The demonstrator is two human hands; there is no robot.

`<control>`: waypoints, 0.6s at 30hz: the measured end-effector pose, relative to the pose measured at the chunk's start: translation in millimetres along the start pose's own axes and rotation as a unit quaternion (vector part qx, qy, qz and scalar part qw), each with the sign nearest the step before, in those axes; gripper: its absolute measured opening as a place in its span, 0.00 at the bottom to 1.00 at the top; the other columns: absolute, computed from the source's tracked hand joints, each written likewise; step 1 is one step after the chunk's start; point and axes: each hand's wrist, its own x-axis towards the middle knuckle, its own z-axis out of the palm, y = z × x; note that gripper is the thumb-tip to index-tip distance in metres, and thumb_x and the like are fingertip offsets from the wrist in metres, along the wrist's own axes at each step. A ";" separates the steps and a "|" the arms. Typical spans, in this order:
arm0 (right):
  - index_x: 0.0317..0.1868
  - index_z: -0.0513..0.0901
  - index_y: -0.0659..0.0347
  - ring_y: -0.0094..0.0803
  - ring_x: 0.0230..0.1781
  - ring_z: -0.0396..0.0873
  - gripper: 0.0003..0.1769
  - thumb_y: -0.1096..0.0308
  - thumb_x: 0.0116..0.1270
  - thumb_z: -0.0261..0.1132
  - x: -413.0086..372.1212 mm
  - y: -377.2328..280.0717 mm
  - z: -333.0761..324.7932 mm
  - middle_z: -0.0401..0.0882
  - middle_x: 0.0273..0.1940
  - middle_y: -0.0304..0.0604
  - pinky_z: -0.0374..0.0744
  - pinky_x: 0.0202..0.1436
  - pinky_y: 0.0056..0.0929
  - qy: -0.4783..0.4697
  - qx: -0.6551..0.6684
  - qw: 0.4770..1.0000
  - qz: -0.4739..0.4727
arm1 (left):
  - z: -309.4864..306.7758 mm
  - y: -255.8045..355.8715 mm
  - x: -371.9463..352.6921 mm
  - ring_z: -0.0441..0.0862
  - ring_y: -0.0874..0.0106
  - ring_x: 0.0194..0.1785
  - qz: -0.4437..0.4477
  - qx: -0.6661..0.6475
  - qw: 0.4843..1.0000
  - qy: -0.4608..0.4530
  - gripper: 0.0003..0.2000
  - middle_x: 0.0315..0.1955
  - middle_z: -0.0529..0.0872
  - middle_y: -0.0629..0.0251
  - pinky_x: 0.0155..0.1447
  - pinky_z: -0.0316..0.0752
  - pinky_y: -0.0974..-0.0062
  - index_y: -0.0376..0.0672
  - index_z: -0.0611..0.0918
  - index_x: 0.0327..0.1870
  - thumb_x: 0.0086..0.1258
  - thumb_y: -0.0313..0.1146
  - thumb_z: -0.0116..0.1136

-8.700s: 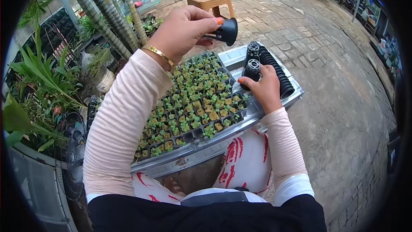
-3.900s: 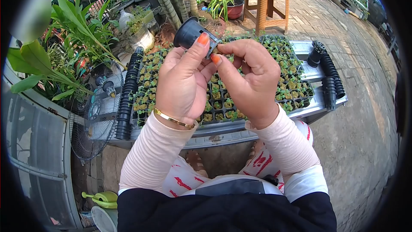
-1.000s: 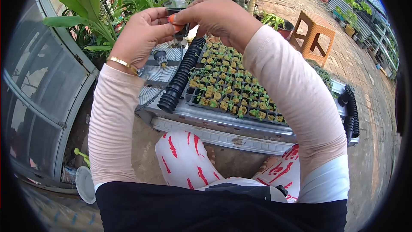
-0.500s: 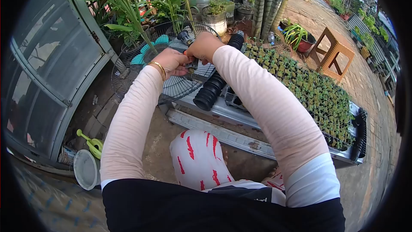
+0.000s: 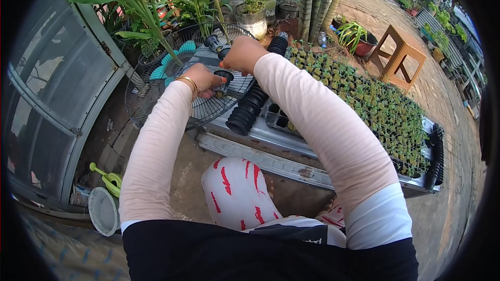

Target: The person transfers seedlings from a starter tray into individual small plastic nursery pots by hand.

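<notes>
Over a black wire fan grille (image 5: pixel 208 117), my two hands are a short way apart. My left hand (image 5: pixel 202 80) is closed on a small black pot (image 5: pixel 225 77), tipped on its side, with something brownish at its lower end. My right hand (image 5: pixel 244 53) is closed on another small black pot (image 5: pixel 213 44), partly hidden by the fingers. Orange shows at the fingertips of both hands. Beneath the grille are teal fan blades (image 5: pixel 174 62). Just right of the hands lies a long stack of black pots (image 5: pixel 247 112).
Seedling trays (image 5: pixel 359 93) full of small green plants cover the metal table on the right. A brown stool (image 5: pixel 398 60) stands beyond them. At left are a glass-paned door frame (image 5: pixel 52 67), a grey bucket (image 5: pixel 103 212) and a green watering can (image 5: pixel 110 181). Potted plants (image 5: pixel 252 18) fill the back.
My hands have drawn apart, the left lower and the right higher. The pot in my left hand now shows more plainly. The whole view has shifted slightly.
</notes>
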 end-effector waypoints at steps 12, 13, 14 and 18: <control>0.28 0.84 0.65 0.47 0.31 0.80 0.19 0.55 0.49 0.69 -97.0 79.3 -89.0 0.80 0.27 0.54 0.77 0.39 0.37 0.189 -0.117 0.975 0.007 | 62.2 115.5 -39.6 0.82 0.70 0.35 0.319 0.032 0.945 0.069 0.18 0.31 0.84 0.55 0.41 0.75 0.74 0.30 0.81 0.40 0.54 0.36 0.66; 0.30 0.84 0.65 0.46 0.30 0.80 0.19 0.55 0.49 0.69 -114.4 92.7 -103.6 0.81 0.27 0.53 0.77 0.38 0.36 0.227 -0.109 0.968 0.008 | 76.6 133.8 -47.9 0.81 0.72 0.34 0.321 0.064 0.944 0.052 0.19 0.31 0.84 0.57 0.41 0.75 0.76 0.30 0.81 0.41 0.54 0.36 0.67; 0.31 0.84 0.65 0.44 0.29 0.80 0.19 0.55 0.49 0.69 -130.9 102.9 -118.5 0.81 0.26 0.52 0.77 0.38 0.35 0.262 -0.101 0.960 0.006 | 93.2 149.0 -53.4 0.81 0.72 0.34 0.332 0.065 0.940 0.038 0.19 0.31 0.84 0.57 0.41 0.75 0.76 0.30 0.81 0.41 0.54 0.36 0.67; 0.34 0.83 0.67 0.31 0.23 0.78 0.17 0.61 0.51 0.70 -217.8 145.1 -184.7 0.81 0.25 0.47 0.76 0.28 0.28 0.268 -0.086 0.948 0.149 | 166.6 207.2 -75.5 0.81 0.65 0.35 0.444 0.058 0.892 -0.067 0.21 0.32 0.84 0.53 0.41 0.74 0.72 0.30 0.81 0.38 0.53 0.42 0.66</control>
